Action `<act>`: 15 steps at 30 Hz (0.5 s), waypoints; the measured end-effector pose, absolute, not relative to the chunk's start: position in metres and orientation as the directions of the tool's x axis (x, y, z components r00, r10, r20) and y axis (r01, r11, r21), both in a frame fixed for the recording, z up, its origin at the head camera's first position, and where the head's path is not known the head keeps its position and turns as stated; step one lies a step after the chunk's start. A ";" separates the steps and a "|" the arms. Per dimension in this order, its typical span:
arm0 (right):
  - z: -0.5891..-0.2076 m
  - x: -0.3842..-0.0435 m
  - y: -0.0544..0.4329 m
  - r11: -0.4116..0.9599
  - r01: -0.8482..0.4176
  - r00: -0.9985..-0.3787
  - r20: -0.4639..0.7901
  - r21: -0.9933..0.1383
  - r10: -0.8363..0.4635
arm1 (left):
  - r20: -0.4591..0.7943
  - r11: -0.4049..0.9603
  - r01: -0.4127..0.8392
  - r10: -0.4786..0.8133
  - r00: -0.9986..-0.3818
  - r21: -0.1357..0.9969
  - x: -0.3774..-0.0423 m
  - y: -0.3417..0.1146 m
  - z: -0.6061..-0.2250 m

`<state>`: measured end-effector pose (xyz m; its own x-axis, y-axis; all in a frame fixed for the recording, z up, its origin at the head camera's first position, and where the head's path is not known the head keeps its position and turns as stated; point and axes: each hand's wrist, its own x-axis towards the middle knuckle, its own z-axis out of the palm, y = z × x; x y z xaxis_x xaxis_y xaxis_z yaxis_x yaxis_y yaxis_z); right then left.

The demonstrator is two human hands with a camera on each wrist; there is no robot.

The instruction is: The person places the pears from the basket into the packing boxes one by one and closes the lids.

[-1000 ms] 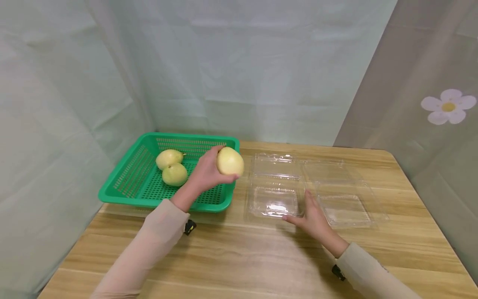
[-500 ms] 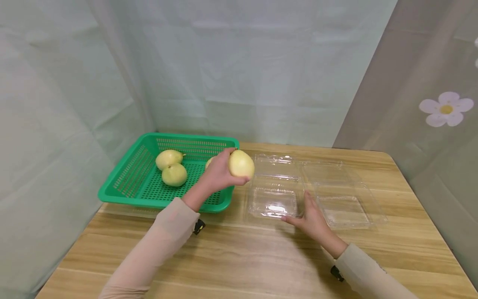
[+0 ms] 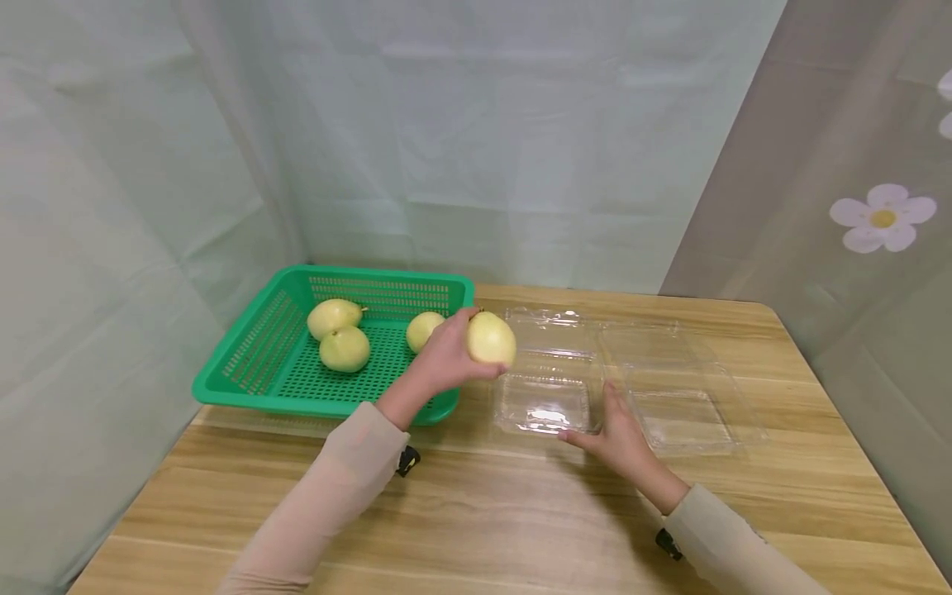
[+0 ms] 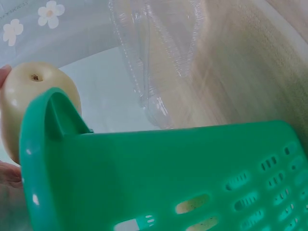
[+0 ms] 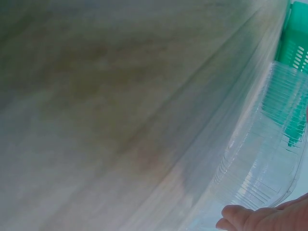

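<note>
Above the right end of the green basket point(image 3: 278, 404), my left hand point(image 3: 449, 357) holds a pale yellow pear point(image 3: 492, 340) between thumb and fingers. In the left wrist view the pear point(image 4: 38, 96) shows its brown calyx, partly hidden by the basket's rim. My right hand point(image 3: 623, 442) lies at the near right corner of a clear plastic clamshell container point(image 3: 546, 405). Its thumb touches the front edge and its straight, spread fingers rest along the right side. The right wrist view shows fingertips point(image 5: 233, 216) against the ribbed clear wall.
Three more pears lie in the basket: two touching at the left point(image 3: 335, 319) and one pear point(image 3: 425, 330) near my left wrist. Another clear open container point(image 3: 684, 419) stands to the right. A curtain point(image 3: 476, 149) hangs behind the wooden table point(image 3: 476, 521).
My left hand has moved right with the pear, then slightly down, toward the near container. A pear in the basket has come out from behind it. The right hand stays at the container's corner.
</note>
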<state>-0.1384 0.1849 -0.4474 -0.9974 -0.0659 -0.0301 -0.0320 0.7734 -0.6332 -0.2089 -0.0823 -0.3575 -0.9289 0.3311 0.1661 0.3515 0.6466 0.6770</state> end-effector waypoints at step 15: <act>-0.447 -0.139 0.186 0.779 -0.048 -0.997 -0.016 -0.625 -0.074 | 0.164 0.615 0.363 0.356 -0.920 0.700 -0.207 -0.073 -0.367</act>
<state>-0.1392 0.1856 -0.4474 -0.9971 -0.0742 -0.0162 -0.0478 0.7792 -0.6249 -0.2073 -0.0734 -0.3674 -0.9198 0.3562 0.1643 0.3633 0.6153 0.6996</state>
